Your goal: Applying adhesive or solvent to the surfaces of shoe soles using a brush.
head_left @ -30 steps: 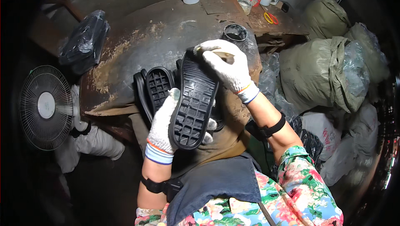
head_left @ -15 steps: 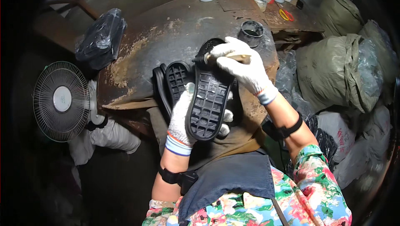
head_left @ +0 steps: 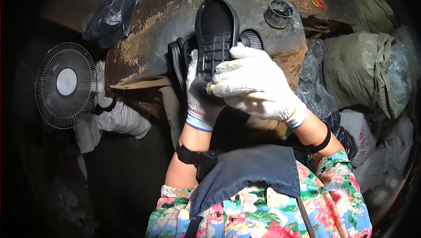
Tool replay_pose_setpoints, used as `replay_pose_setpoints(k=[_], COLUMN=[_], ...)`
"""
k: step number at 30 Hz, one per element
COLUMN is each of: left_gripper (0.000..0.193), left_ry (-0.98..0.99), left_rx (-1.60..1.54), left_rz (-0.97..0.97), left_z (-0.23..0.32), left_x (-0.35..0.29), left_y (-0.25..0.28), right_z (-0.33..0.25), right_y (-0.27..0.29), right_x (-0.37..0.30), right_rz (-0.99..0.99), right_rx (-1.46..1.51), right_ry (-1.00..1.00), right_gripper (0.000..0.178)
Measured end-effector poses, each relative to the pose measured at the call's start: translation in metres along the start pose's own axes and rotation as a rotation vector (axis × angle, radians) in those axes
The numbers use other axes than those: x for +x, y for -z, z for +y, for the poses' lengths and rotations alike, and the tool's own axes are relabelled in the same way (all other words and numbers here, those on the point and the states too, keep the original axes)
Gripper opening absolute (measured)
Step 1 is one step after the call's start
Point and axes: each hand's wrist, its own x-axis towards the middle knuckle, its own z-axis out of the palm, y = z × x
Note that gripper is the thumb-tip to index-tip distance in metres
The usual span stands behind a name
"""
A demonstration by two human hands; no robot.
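A black shoe sole (head_left: pixel 217 19), its gridded hollow side turned up, is in my left hand (head_left: pixel 201 106), which is closed around its near end. My right hand (head_left: pixel 263 84) is closed on a small brush (head_left: pixel 211 88); a yellowish bit of handle shows at the fingers, with the dark head over the near end of the sole. Both hands wear white knit gloves. More black soles (head_left: pixel 175 65) lie to the left, and another sole (head_left: pixel 253 39) shows behind on the right. A dark-rimmed cup (head_left: pixel 279 15) stands beyond my right hand.
The worn table (head_left: pixel 153 32) bears a plastic-wrapped black bundle (head_left: pixel 115 14) at its left edge. Left of it is a round fan (head_left: pixel 66 82). Yellow-and-red scissors (head_left: pixel 316 1) lie at the back right. Stuffed sacks (head_left: pixel 355 67) crowd the right side.
My right hand has brought the brush from the far end of the sole to its near end. The sole has moved away from me, and the view has shifted.
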Motion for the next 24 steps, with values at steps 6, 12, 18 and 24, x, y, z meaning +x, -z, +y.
replay_pose_setpoints(k=[6,12,18,24], left_gripper=[0.094,0.102,0.053,0.023], left_ry=[-0.075,-0.159,-0.471,-1.064], left_rx=[0.257,0.508,1.381,2.381], left_rz=[-0.088,0.004,0.317,-0.176], left_z=[0.025,0.064,0.06,0.048], left_x=[0.01,-0.023,-0.024,-0.023], left_y=[-0.014,-0.021,-0.009,-0.017], right_z=[-0.008,-0.021,-0.021,-0.019], right_y=[0.017,0.012,-0.017,-0.014], right_x=[-0.008,-0.022,0.006,0.016], right_rz=[-0.104,0.152,0.201,0.07], right_rx=[0.073,0.666,0.711,0.239], right_ry=[0.093,-0.557,-0.811,-0.768], right_gripper=[0.027,0.023,0.021,0.023])
